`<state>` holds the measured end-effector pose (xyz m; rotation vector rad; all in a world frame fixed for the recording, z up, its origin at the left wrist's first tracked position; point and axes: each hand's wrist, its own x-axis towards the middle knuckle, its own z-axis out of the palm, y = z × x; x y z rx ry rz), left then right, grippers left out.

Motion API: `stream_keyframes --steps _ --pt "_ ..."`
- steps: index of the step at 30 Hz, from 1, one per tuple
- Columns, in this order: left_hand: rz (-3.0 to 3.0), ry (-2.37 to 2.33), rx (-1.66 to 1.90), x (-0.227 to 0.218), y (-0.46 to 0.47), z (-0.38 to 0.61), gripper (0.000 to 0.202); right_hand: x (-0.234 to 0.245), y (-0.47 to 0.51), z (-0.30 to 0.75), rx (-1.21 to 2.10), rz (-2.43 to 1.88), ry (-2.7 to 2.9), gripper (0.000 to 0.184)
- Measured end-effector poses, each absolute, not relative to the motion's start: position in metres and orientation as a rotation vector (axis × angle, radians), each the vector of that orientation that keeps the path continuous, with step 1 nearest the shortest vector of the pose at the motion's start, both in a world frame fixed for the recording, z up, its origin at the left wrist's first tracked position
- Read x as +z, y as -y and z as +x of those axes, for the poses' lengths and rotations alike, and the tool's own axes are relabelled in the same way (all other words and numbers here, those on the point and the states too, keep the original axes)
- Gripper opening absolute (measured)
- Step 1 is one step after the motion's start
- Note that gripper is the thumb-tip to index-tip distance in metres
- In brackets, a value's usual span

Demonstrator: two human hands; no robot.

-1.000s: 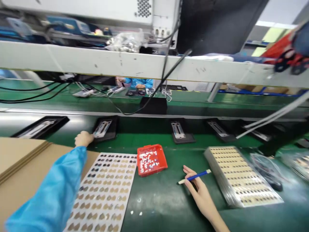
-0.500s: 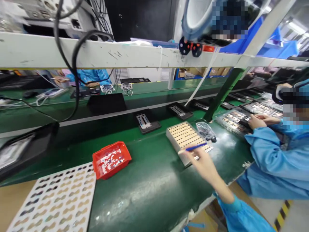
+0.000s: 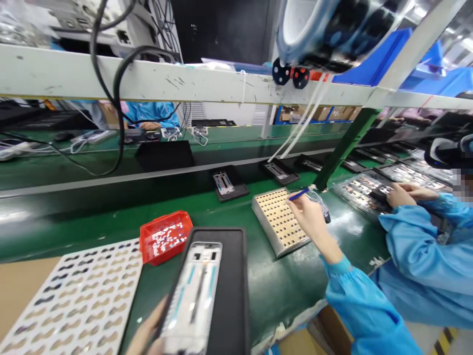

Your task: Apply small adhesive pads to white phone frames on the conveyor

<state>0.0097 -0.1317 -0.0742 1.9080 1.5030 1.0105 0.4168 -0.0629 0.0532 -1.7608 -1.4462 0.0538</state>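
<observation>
head view: device frame (image 3: 194, 296) lies on a black tray (image 3: 233, 296), apparently held up over the surface (image 3: 268, 301) toward its near edge; left hand (image 3: 148, 328) has its grip clamped on the tray's left edge. right hand's (image 3: 309, 217) grip is closed on a blue tool (image 3: 298, 194) above the parts stack (image 3: 279, 222); tip contact cannot be told. done: tray in hand. left, in judgement: most stack rows look full. red bin (image 3: 144, 244) adjoins white sheet (image 3: 83, 291).

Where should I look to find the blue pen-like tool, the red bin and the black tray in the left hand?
Blue pen-like tool (image 3: 299, 194): head view, on its blue shaft.
Red bin (image 3: 147, 241): head view, on its left inner wall.
Black tray (image 3: 231, 286): head view, on its bare black surface.
</observation>
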Motion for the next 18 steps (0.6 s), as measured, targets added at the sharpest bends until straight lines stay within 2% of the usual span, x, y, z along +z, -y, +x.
stream_keyframes --steps 3,6,10,14,16,18 --pt "1.869 -1.438 1.053 -0.094 0.154 0.034 0.056 0.063 0.099 0.392 0.220 -1.592 1.342 0.045" --pt "1.849 -1.448 1.095 -0.093 0.171 0.055 0.055 0.069 0.134 0.356 0.516 -1.407 1.166 0.049" --pt "1.856 -1.455 1.171 -0.046 0.179 0.064 0.046 0.066 0.163 0.309 0.831 -1.331 1.062 0.045" --pt "1.604 -1.061 1.280 0.010 0.172 0.073 0.020 0.057 0.178 0.279 1.046 -1.279 1.034 0.041" --pt "1.498 -0.919 1.288 0.023 0.167 0.079 0.009 0.055 0.182 0.271 1.105 -1.252 1.029 0.039" --pt "1.472 -0.852 1.314 0.025 0.163 0.083 0.006 0.054 0.186 0.265 1.148 -1.239 0.991 0.038"
